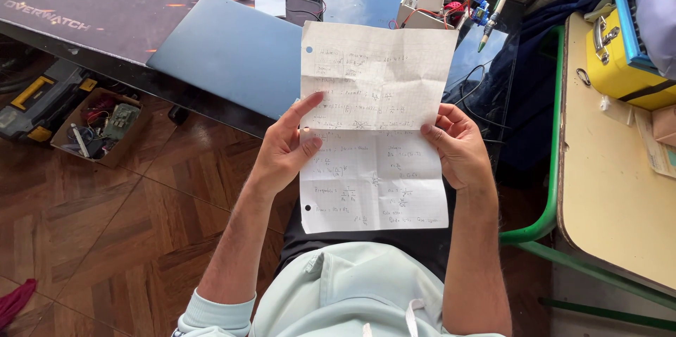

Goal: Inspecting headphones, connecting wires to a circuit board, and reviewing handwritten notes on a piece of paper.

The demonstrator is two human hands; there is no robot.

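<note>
A creased white sheet of paper [377,97] with handwriting and two punched holes on its left edge is held upright in front of me. My left hand [285,147] grips its left edge at mid-height, thumb lying across the front. My right hand [458,147] grips the right edge, thumb on the front. The sheet shows fold lines crossing at its middle. Below it are my lap and a pale hooded top [352,295].
A dark desk [105,6] holds a closed blue laptop [232,52], a white box of electronics with wires [433,2] and a pen [491,21]. A cardboard box of parts [98,126] and a toolbox [32,101] sit on the wooden floor. A green-framed table [612,161] with a yellow case [623,62] stands to the right.
</note>
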